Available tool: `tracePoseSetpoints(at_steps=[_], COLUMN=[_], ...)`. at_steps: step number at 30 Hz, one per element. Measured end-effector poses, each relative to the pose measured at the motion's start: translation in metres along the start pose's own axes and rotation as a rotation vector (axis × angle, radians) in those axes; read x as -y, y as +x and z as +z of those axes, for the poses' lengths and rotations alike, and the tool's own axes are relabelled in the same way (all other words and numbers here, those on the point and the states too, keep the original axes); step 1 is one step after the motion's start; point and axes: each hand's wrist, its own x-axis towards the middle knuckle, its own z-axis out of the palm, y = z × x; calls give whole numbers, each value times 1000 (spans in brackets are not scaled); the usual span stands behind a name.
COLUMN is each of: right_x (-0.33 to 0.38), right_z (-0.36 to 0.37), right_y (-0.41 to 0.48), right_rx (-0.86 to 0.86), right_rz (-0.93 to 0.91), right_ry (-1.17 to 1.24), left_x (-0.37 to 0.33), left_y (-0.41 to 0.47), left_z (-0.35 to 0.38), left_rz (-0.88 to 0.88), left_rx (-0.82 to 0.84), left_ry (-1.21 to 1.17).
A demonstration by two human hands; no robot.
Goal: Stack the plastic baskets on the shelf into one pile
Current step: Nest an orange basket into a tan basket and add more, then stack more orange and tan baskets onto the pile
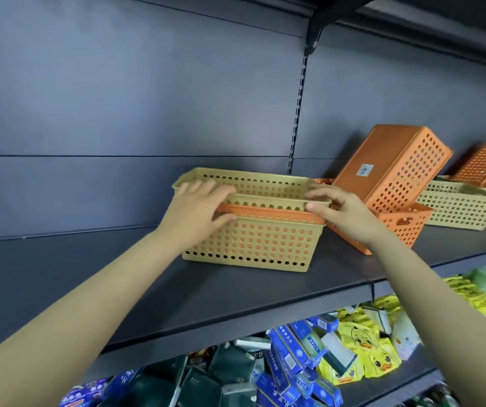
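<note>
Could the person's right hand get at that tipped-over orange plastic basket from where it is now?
Probably yes. The right hand is at the stack's rim, and the tilted orange perforated plastic basket leans just beyond it, with nothing between them.

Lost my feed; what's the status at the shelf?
Both hands, left and right, grip the top beige basket, half nested in pile. Tilted orange basket waits right.
</note>
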Motion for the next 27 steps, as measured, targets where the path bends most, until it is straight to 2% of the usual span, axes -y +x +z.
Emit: tracePoseSetpoints(at_steps=[6,13,17,21,25,27], right_x=[-11,-45,-87,-121,-149,-160], right_z=[-17,-77,-126,-169,-197,-202], right_y=[2,18,32,49,66,74], right_rx=[-60,-468,-605,-550,-437,-384], right_rz=[41,-23,1,241,375,351], right_ry=[-52,-124,-363,-462,-341,-231], left_x=[-22,-83,-135,-170,-185,-193], left_y=[16,54,84,109,125,132], left_z=[7,16,36,60,75,80], left_rz=[-48,-152,-138,-194,-274,-288], left_rx=[26,112,105,36,2,-6], left_ry=[74,141,108,113,157,180])
